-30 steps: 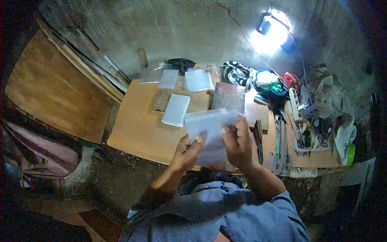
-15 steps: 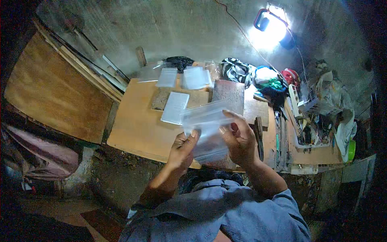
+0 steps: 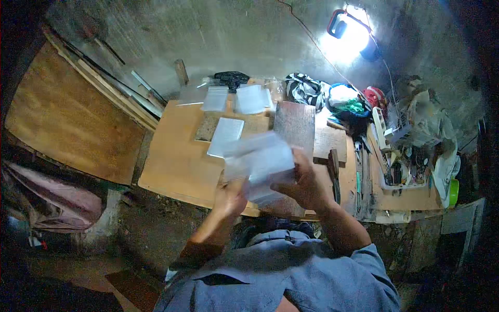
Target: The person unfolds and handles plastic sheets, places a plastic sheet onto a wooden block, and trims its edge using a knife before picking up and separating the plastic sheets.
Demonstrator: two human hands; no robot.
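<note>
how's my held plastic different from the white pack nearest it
The held plastic is in your left hand and right hand; the white pack lies partly over a board. The held plastic looks blurred and wider, the white pack sharper and narrower. Both look pale and rectangular.

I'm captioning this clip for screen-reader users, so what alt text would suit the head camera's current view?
A person's left hand and right hand hold a blurred, translucent plastic bundle over a light-brown table. Beyond it lie a pale flat stack and more translucent sheets; a bright lamp glares at upper right.
</note>
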